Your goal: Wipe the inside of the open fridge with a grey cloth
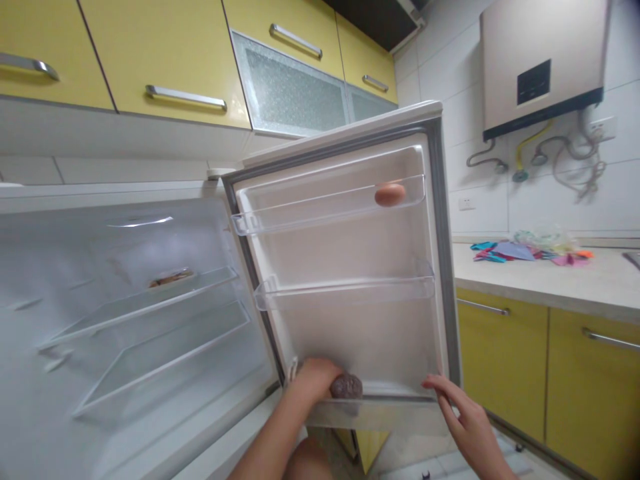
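My left hand (319, 379) reaches down into the bottom bin (380, 417) of the open fridge door (340, 253). Its fingers curl against a dark brown, rough-skinned avocado (347, 387), which sits partly behind the clear front of the bin. The fingertips are hidden. To the right, my right hand (465, 413) is beside the lower edge of the door, index finger stretched out and thumb apart, with nothing in it. A brown egg (390, 194) lies in the top door bin (310, 210), towards its right end.
Left of the door, the fridge interior has glass shelves (165, 360), with a small wrapped package (171, 277) on the upper one. The middle door bin (345, 292) is above my hands. Coloured cloths (515, 251) and a clear plastic bag (545, 237) lie on the right counter (530, 283).
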A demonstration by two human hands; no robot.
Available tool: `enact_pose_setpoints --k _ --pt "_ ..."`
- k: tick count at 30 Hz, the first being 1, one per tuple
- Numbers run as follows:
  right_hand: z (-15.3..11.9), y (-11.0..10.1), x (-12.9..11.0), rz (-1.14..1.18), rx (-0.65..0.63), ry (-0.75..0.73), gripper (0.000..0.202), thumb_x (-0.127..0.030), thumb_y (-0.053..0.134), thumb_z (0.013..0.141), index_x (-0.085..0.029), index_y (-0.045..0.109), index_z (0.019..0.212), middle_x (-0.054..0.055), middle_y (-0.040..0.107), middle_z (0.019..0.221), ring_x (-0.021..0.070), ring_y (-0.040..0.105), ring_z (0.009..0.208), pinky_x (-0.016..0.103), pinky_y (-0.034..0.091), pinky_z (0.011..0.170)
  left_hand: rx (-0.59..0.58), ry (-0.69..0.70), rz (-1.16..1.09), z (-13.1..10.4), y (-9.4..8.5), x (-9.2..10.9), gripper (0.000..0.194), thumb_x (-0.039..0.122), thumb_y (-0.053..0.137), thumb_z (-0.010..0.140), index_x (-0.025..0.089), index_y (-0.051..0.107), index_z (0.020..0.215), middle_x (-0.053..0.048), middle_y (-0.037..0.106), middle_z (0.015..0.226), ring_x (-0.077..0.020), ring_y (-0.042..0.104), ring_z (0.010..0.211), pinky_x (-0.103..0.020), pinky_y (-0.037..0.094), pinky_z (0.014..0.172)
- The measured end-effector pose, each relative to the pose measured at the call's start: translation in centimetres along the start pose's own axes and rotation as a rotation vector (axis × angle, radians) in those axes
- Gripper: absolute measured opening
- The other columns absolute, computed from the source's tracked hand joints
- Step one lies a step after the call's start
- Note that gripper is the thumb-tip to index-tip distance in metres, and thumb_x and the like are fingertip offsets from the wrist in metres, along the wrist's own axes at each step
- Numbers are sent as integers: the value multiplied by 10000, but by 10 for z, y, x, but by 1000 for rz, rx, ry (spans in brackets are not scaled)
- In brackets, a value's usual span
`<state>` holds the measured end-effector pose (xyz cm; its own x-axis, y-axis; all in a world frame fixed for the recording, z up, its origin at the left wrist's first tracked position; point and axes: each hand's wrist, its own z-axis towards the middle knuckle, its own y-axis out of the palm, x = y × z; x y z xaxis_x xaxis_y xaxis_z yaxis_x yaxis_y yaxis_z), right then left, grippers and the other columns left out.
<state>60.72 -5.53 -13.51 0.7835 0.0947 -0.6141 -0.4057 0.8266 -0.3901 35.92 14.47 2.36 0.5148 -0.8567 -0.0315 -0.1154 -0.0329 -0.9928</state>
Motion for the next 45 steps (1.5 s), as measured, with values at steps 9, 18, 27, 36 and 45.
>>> enact_pose_setpoints --k 9,18,27,36,45 --pt "-5 3 2 -72 101 -154 267 -354 494 950 -261 724 1051 41 787 1062 240 722 1078 378 603 913 -278 157 26 87 28 61 509 420 836 655 200 734 1102 -149 740 1190 -350 682 1120 -472 547 943" --pt "-2 1 -3 -120 130 -240 264 -264 478 945 -237 707 1074 71 774 1112 228 728 1062 328 616 870 -267 287 -360 107 34 96 713 537 791 640 264 638 1281 -39 725 1211 -256 687 1031 -315 541 797" --pt "-3 2 6 -130 86 -229 266 -270 467 946 -235 693 1081 69 777 1078 219 717 1093 347 596 929 -332 103 -191 59 23 1 560 308 791 622 290 713 1176 10 779 1067 -218 709 935 -292 543 778" --pt "-1 -2 -1 -129 59 -150 277 -305 451 935 -251 714 1003 68 775 1094 245 706 1116 392 606 908 -230 46 61 20 13 -50 428 189 767 611 247 762 1035 -74 779 1094 -294 708 1029 -421 547 915" --pt "-3 -5 -10 -82 -18 -44 312 -368 448 933 -270 745 940 75 758 1166 275 655 1198 397 600 909 -109 185 74 55 18 34 370 263 745 693 203 760 1058 -132 774 1082 -344 707 1057 -469 558 911"
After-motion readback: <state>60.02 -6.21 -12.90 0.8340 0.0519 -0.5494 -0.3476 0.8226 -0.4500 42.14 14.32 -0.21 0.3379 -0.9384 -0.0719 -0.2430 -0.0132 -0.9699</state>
